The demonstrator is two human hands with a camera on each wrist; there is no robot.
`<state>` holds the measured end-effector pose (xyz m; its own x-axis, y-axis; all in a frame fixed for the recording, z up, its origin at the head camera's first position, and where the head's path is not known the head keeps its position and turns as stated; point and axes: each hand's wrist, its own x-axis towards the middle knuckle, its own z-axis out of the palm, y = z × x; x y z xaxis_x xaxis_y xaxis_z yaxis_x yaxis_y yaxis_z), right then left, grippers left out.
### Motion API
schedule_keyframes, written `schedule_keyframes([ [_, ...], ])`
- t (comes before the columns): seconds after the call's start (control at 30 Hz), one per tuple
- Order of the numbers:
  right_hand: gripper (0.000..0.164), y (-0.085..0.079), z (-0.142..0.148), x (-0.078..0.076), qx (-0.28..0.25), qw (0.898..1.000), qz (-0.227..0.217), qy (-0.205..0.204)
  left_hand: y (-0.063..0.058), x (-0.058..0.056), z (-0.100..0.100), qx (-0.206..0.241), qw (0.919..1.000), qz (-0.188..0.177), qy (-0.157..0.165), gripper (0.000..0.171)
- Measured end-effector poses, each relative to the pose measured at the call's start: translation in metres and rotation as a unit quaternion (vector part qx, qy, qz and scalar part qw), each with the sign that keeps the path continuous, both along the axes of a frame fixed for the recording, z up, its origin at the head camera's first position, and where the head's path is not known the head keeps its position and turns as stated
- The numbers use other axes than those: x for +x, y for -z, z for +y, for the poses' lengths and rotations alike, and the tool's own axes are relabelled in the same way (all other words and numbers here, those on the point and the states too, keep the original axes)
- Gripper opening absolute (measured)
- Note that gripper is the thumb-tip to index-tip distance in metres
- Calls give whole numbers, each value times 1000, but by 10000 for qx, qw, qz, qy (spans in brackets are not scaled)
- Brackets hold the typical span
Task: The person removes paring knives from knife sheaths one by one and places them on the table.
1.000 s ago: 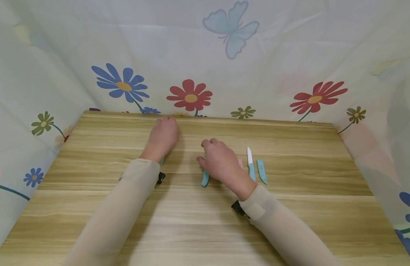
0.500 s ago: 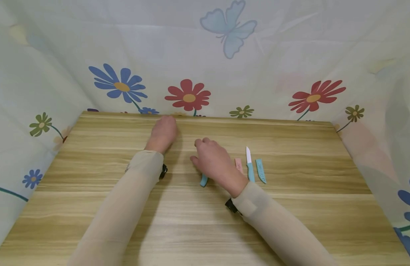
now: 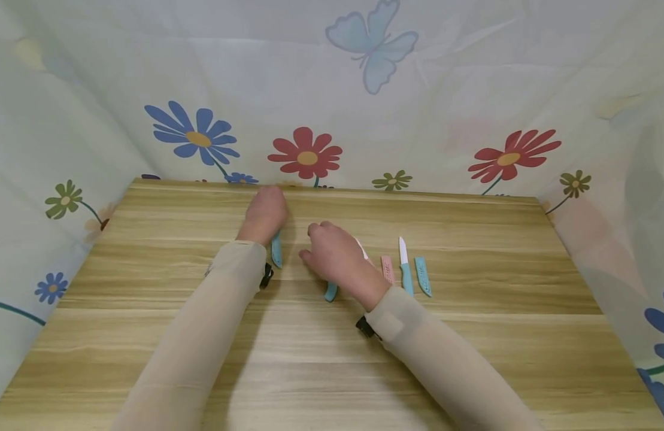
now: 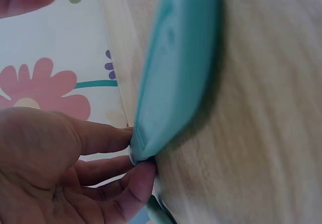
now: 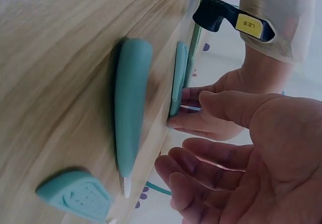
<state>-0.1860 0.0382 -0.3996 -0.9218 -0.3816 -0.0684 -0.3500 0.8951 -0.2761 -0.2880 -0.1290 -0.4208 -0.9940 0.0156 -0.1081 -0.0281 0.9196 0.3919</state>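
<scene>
My left hand is near the table's back edge, its fingertips pinching one end of a teal knife sheath. The tapered other end of that sheath shows below the wrist in the head view. My right hand hovers over the middle with fingers loosely bent, holding nothing. Beneath it lies a teal-handled knife with a short piece of white blade showing; in the head view only its handle end peeks out. Beside that knife lies another teal piece, partly cut off. A white blade shows beside the right hand.
To the right on the wooden table lie a pink sheath, a white-bladed knife with teal handle, and a teal sheath. A flowered cloth stands behind the table. Another teal strip shows behind the held sheath.
My right hand has drifted left, uncovering the pink sheath and a white blade. The left hand stays near the back edge, and its teal sheath now shows below the wrist.
</scene>
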Motion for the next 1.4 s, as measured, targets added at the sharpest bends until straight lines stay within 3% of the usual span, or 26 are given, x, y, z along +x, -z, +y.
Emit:
schedule_keyframes([
  [0.1,46,1,-3,-2,-3,9999,-100,4,-1,1,0,80,9999,57,-76,28],
  [0.33,23,6,-17,-8,-99,9993,-367,44,-2,2,0,94,9994,257,-233,21],
  [0.67,26,11,-40,-9,-238,9967,-770,-20,-1,1,2,-116,9993,240,-269,20],
  [0.93,12,15,-48,-11,-49,9962,-855,122,0,0,1,-14,9994,200,-276,17],
  [1.4,9,13,-45,-12,-173,9931,-1090,393,-7,5,-1,300,9989,10,-358,12],
])
